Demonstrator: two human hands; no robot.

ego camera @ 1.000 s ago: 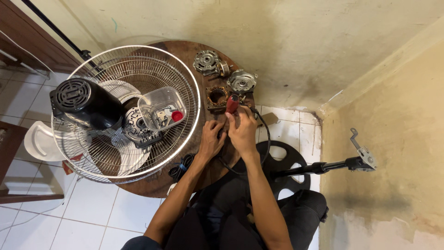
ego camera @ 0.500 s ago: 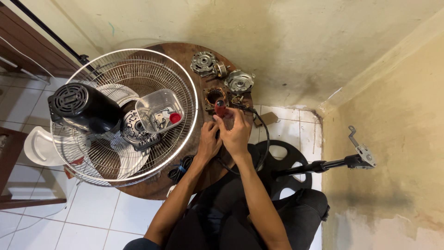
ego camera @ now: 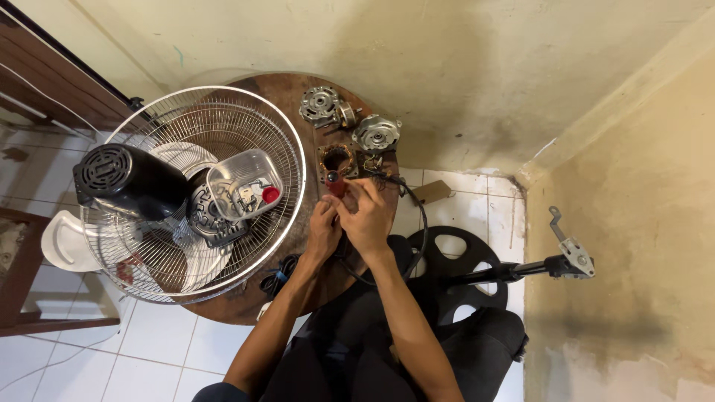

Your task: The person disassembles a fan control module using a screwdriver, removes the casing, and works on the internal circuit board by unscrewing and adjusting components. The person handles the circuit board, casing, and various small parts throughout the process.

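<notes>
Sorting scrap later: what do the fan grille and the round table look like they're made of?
Fan grille: seemingly metal wire, shiny chromed finish, judging by its thin bright spokes. Round table: apparently wood, dark brown and worn, with dull patchy marks across its top.

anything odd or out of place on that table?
Yes: the fan is in pieces. Its wire grille lies flat, overhanging the round wooden table, with the black motor housing loose on it. Metal motor end caps sit by the wall. Both hands, left hand and right hand, pinch a small red part.
</notes>
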